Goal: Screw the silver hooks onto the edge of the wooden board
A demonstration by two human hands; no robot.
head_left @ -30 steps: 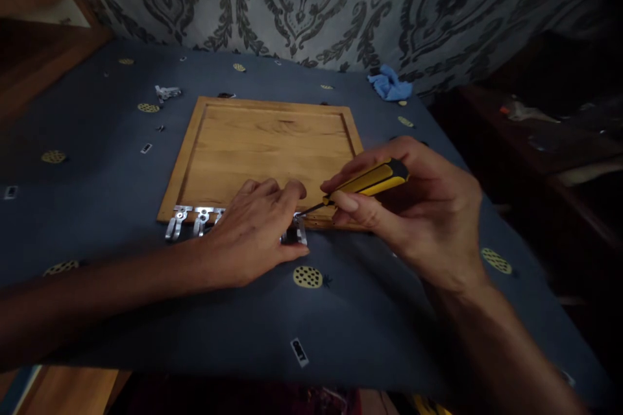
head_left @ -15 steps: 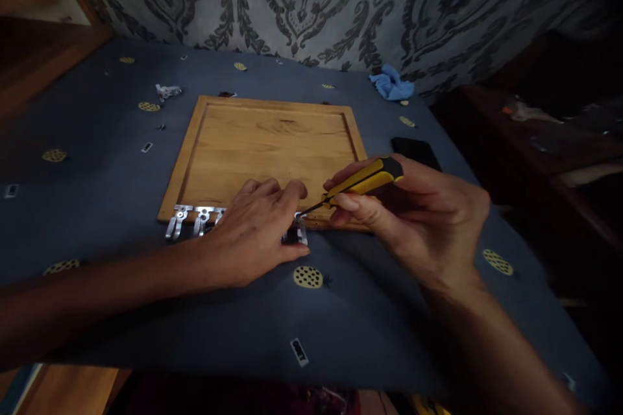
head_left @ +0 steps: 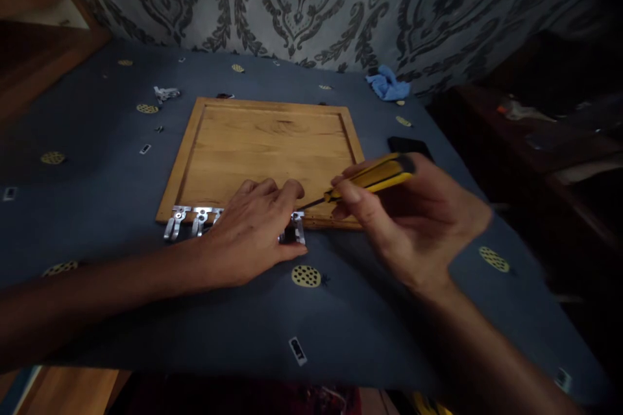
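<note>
A big bench (head_left: 97, 207) fills the view, and a dark blue cloth with yellow spots covers it. A wall with grey curly shapes stands behind it. In the middle of the bench lies a square wooden board (head_left: 267, 149) with a raised edge all round.

The left hand (head_left: 253, 233) lies flat at the near edge of the board, fingers loose and spread. It presses down on a shiny metal strip of hooks (head_left: 187, 220). Two hooks stick out to the left of the hand and one peeks out at its right side.

The right hand (head_left: 413, 220) is closed round a yellow and black screwdriver (head_left: 374, 176). The thin tip points left and down and meets the right end of the strip, just beside the left fingertips.

A flat black phone (head_left: 406, 144) lies just behind the right hand. A crumpled light blue rag (head_left: 387, 85) sits at the far right by the wall. A small silver metal piece (head_left: 165, 93) lies at the far left, well apart from the board.
</note>
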